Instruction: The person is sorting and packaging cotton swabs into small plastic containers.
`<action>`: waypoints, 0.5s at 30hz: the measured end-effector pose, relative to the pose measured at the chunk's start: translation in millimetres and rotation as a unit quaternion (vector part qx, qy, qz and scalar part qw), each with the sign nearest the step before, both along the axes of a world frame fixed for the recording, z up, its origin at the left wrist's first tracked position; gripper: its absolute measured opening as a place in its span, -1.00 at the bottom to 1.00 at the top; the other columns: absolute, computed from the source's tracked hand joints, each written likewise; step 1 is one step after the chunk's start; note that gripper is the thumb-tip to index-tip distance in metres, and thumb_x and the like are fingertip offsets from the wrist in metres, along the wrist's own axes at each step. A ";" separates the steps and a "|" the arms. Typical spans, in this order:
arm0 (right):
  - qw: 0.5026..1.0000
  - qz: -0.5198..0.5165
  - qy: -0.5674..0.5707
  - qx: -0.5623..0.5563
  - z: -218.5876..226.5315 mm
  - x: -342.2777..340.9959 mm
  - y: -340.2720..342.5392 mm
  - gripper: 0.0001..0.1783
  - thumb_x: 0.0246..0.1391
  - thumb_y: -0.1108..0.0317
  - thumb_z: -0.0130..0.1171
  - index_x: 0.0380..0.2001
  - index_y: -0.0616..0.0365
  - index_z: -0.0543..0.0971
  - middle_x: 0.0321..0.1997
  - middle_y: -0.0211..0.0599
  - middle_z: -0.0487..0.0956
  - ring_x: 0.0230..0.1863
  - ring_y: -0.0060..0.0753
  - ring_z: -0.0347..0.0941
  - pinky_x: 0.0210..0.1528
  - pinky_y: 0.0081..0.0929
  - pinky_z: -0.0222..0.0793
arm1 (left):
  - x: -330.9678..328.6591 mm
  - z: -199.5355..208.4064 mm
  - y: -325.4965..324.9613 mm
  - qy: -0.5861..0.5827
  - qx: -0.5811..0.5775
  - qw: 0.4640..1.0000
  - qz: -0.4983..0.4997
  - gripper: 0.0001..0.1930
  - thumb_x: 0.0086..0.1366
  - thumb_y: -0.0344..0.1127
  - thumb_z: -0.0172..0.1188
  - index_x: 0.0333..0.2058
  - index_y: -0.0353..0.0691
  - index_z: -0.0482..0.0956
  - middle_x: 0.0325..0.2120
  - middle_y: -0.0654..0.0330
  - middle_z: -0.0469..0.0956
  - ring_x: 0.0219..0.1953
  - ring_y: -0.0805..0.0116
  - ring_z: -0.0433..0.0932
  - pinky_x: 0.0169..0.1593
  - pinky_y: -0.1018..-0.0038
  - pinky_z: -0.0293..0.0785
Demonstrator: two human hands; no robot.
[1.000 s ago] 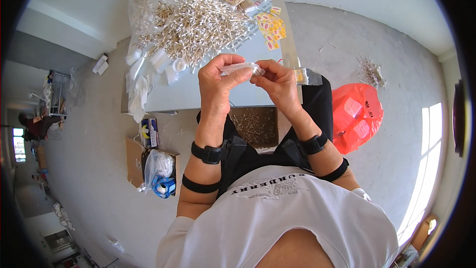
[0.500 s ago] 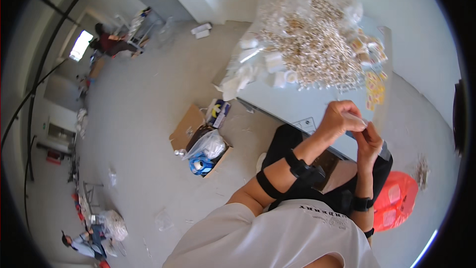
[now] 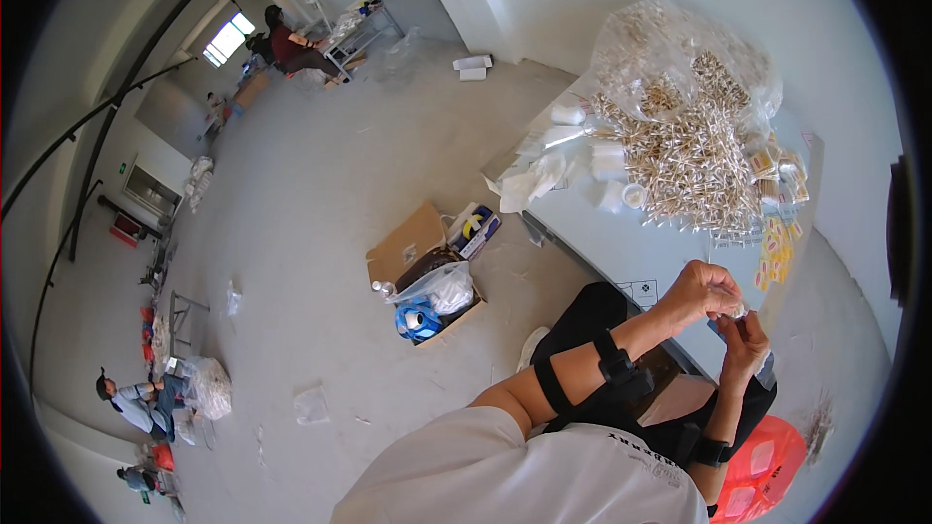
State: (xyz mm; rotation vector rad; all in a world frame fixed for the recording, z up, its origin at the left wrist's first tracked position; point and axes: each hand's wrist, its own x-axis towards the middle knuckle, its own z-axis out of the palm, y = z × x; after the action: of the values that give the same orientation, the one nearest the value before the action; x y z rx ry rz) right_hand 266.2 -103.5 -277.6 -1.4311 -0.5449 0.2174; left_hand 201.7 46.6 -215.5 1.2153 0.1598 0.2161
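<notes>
Over the table's near edge, my left hand (image 3: 703,292) is closed in a pinch on a small whitish piece (image 3: 741,311), too small to name. My right hand (image 3: 746,347) meets it from below, its fingertips closed on the same piece. Beyond the hands lies a large heap of cotton swabs (image 3: 694,160) with pale brown sticks, partly under a clear plastic bag (image 3: 670,44). Yellow-and-white labels (image 3: 774,250) lie just past my hands. Small yellow-and-white packs (image 3: 780,175) sit at the heap's right side.
Left of the heap are white round containers (image 3: 610,160) and crumpled white plastic (image 3: 532,184) on the pale table (image 3: 592,223). An open cardboard box (image 3: 408,243) with bagged items stands on the floor. A red plastic bag (image 3: 762,471) is at my right. Other people sit far left.
The view has swung, so the scene sits farther right and lower. My hands stay together, fingertips still meeting; the pale piece between them shows smaller now.
</notes>
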 end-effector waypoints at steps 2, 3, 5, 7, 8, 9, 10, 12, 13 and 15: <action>1.000 0.011 0.014 -0.003 -4.2 3.2 -1.7 -0.83 -0.04 0.65 0.16 -0.31 0.29 0.56 -0.52 -0.48 0.51 -0.48 -0.73 0.40 -0.40 -0.75 0.35 | 3.0 -6.7 -0.3 -0.001 -0.004 1.000 0.012 -0.88 0.08 -0.48 0.24 -0.39 -0.42 0.58 -0.51 0.15 0.56 -0.52 0.50 0.51 -0.49 0.58 0.48; 1.000 0.015 0.012 -0.002 -4.4 2.9 -1.3 -0.83 -0.04 0.65 0.16 -0.31 0.29 0.56 -0.52 -0.48 0.51 -0.48 -0.73 0.40 -0.40 -0.75 0.35 | 3.8 -10.5 0.3 -0.002 -0.003 1.000 0.016 -0.88 0.08 -0.48 0.24 -0.39 -0.42 0.58 -0.51 0.15 0.56 -0.52 0.50 0.51 -0.49 0.58 0.48; 0.997 0.026 0.070 0.008 -3.9 0.6 0.5 -0.89 0.00 0.58 0.15 -0.33 0.29 0.54 -0.52 -0.43 0.53 -0.51 -0.68 0.42 -0.42 -0.71 0.36 | 3.8 -13.8 2.0 0.001 -0.010 1.000 0.000 -0.85 0.13 -0.45 0.22 -0.34 -0.43 0.57 -0.48 0.14 0.56 -0.55 0.51 0.50 -0.52 0.62 0.45; 0.997 0.036 0.074 0.003 0.6 -3.7 1.1 -0.91 0.02 0.51 0.14 -0.35 0.27 0.53 -0.51 -0.43 0.53 -0.51 -0.69 0.41 -0.42 -0.71 0.34 | 0.1 -13.8 1.2 -0.004 0.013 1.000 0.009 -0.83 0.13 -0.44 0.22 -0.32 -0.43 0.56 -0.49 0.15 0.56 -0.57 0.52 0.49 -0.54 0.63 0.44; 0.996 0.045 0.078 -0.002 2.5 -5.4 1.3 -0.90 0.04 0.44 0.14 -0.37 0.25 0.52 -0.50 -0.44 0.53 -0.51 -0.69 0.40 -0.41 -0.71 0.32 | -1.7 -13.4 1.4 -0.010 0.037 0.999 0.016 -0.80 0.13 -0.42 0.22 -0.29 -0.43 0.56 -0.49 0.16 0.55 -0.59 0.53 0.48 -0.56 0.64 0.42; 0.996 0.047 0.077 -0.001 -1.4 -4.5 -0.6 -0.90 0.04 0.44 0.14 -0.37 0.25 0.52 -0.50 -0.44 0.53 -0.51 -0.69 0.40 -0.41 -0.71 0.32 | -2.8 -13.0 2.0 -0.011 0.037 0.999 0.018 -0.80 0.13 -0.42 0.22 -0.29 -0.43 0.56 -0.49 0.16 0.55 -0.59 0.53 0.48 -0.56 0.64 0.42; 0.995 0.061 0.081 0.002 -8.5 -1.9 -4.4 -0.87 0.03 0.41 0.16 -0.35 0.24 0.52 -0.50 -0.43 0.53 -0.52 -0.68 0.39 -0.43 -0.71 0.31 | -4.0 -13.1 2.6 -0.014 0.054 0.998 0.013 -0.79 0.12 -0.41 0.23 -0.29 -0.43 0.55 -0.50 0.18 0.54 -0.60 0.54 0.47 -0.58 0.63 0.40; 0.994 0.071 0.080 0.005 -8.2 -0.4 -7.2 -0.84 0.02 0.38 0.18 -0.34 0.24 0.53 -0.49 -0.43 0.53 -0.52 -0.68 0.39 -0.44 -0.71 0.31 | -2.6 -17.4 4.6 -0.021 0.069 0.997 0.004 -0.78 0.12 -0.40 0.24 -0.29 -0.43 0.54 -0.52 0.19 0.53 -0.60 0.55 0.46 -0.60 0.63 0.39; 0.989 0.080 0.122 0.028 -5.7 -0.9 -9.4 -0.81 -0.02 0.39 0.21 -0.32 0.25 0.53 -0.48 -0.41 0.54 -0.52 -0.66 0.40 -0.46 -0.71 0.31 | -0.1 -20.1 4.6 -0.011 0.084 0.996 0.020 -0.79 0.11 -0.38 0.25 -0.32 -0.41 0.54 -0.53 0.20 0.53 -0.61 0.56 0.46 -0.63 0.63 0.36; 0.979 0.095 0.175 0.037 6.5 -3.9 -13.3 -0.76 -0.07 0.37 0.24 -0.30 0.25 0.54 -0.47 -0.39 0.54 -0.52 -0.65 0.40 -0.48 -0.71 0.30 | 5.9 -28.8 1.0 0.003 0.084 0.996 0.040 -0.80 0.09 -0.37 0.27 -0.36 -0.38 0.54 -0.55 0.22 0.52 -0.61 0.56 0.45 -0.66 0.63 0.32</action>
State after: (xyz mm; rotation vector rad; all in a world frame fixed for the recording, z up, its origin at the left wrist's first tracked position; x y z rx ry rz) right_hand 262.3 -116.8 -271.1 -1.2320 -0.3932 0.5838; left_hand 207.6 47.6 -244.3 1.3783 0.1987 0.2994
